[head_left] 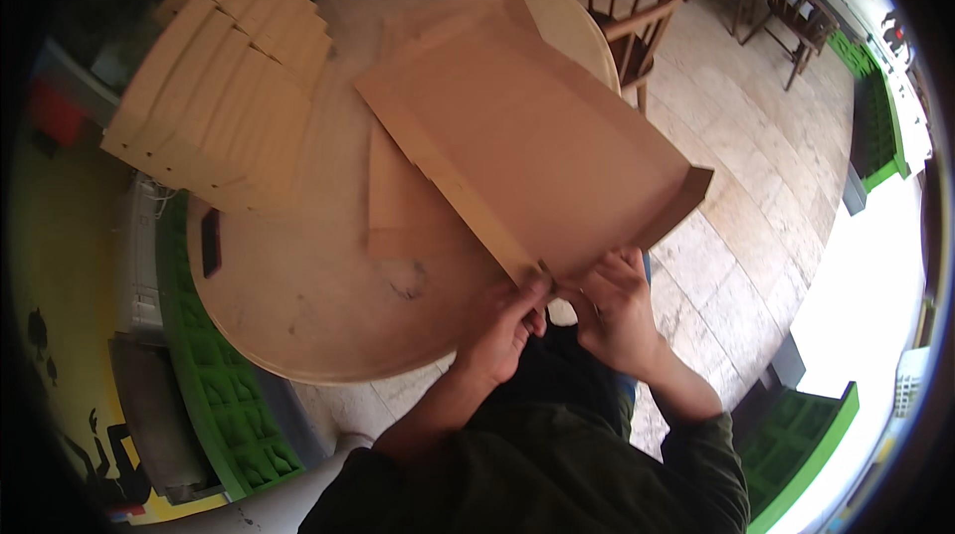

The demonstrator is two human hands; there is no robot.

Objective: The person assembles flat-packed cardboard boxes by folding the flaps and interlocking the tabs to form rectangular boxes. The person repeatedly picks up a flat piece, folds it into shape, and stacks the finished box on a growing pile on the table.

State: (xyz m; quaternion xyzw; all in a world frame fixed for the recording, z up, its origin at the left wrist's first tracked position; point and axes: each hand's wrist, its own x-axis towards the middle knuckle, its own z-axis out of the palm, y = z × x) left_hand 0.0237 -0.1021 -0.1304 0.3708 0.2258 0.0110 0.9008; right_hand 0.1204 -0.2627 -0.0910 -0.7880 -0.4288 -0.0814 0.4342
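Note:
A flat brown cardboard box (537, 146), partly folded with raised side flaps, lies tilted over the round wooden table (298, 315). My left hand (507, 325) pinches its near corner from the left. My right hand (617, 305) grips the same near edge from the right, fingers curled on the flap. More flat cardboard sheets (398, 206) lie under the box on the table.
A tall stack of folded cardboard boxes (219, 87) stands at the table's left back. A dark phone (210, 241) lies near the left rim. Wooden chairs (627, 7) stand behind the table on the tiled floor. Green crates (229, 415) sit at lower left and right.

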